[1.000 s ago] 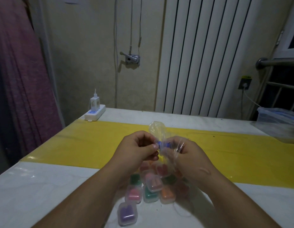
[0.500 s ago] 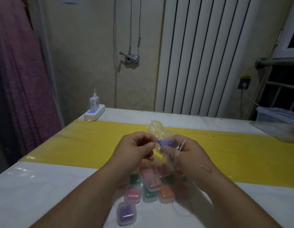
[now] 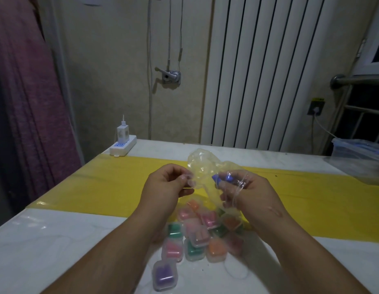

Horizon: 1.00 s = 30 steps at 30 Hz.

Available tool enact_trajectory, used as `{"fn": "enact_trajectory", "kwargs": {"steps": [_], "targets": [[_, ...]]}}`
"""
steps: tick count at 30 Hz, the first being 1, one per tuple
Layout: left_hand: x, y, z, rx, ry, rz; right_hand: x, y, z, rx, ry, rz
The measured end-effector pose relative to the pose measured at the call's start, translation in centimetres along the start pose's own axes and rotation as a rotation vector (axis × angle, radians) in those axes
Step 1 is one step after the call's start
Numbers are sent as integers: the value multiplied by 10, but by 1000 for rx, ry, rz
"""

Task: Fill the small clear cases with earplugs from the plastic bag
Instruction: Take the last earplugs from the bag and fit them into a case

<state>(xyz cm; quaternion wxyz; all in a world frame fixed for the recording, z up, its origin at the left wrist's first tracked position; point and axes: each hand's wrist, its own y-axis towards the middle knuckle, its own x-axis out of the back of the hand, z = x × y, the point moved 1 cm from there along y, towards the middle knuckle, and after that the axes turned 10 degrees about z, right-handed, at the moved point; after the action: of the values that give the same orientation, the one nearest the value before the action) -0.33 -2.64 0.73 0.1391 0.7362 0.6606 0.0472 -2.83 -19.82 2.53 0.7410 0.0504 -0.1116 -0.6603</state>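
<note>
Both hands have drawn apart since half a second ago, and the plastic bag (image 3: 202, 166) that was bunched between them is now pulled out wider.

Nearest on the white table (image 3: 57, 240) sits a small clear case (image 3: 165, 275) with its lid closed and purple earplugs inside. Just beyond it lies a heap of clear cases (image 3: 194, 250), touching and partly stacked, each closed on its filling: pink, green, orange and dark red. Whether the cases at the right of the heap lie inside the trailing end of the bag or only under it, I cannot tell.

Above the heap, the left hand (image 3: 165, 187) pinches the bag's edge between thumb and forefinger, the other fingers curled in. The right hand (image 3: 254, 194) has its fingers closed on blue earplugs (image 3: 221, 178) through the film – the plastic wraps over its fingertips. The bag's crumpled end stands up between and behind the two hands, off the table.

A yellow strip (image 3: 112, 183) runs across the table beneath the hands. At the far left corner a white power strip (image 3: 123, 147) shows a blue-lit panel and carries a white charger (image 3: 122, 132); any print is too small to read. At the far right edge stands a clear lidded box (image 3: 360, 153), contents unclear. Behind are a white radiator (image 3: 269, 71) and, at left, a purple curtain (image 3: 25, 92).
</note>
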Motion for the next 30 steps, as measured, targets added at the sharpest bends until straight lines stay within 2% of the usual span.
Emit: {"fn": "enact_trajectory", "kwargs": {"steps": [5,10,16,18,20,21,22,24,27,30], "targets": [[11,7,1,-29,-3,-194,8,0,1,20,-8,-48],[31,13,6,16,3,-402,15,3,-5,-6,-86,-124],[60,26,23,238,38,-544,16,2,-8,-63,-120,-126],[59,22,18,301,271,-545,16,2,-8,-71,-117,-112],[52,13,6,227,669,-537,14,1,-6,-78,-101,-84],[45,9,1,94,801,-527,11,0,-5,-83,-92,-62],[37,6,-4,-62,834,-476,9,0,-5,-87,-83,-38],[15,-2,-11,-216,670,-242,5,-2,-4,-84,-66,5],[-9,-13,-8,-162,511,103,-1,-3,-5,-71,-75,51],[-17,-14,-2,-102,487,193,-3,-3,-6,-65,-83,72]]}}
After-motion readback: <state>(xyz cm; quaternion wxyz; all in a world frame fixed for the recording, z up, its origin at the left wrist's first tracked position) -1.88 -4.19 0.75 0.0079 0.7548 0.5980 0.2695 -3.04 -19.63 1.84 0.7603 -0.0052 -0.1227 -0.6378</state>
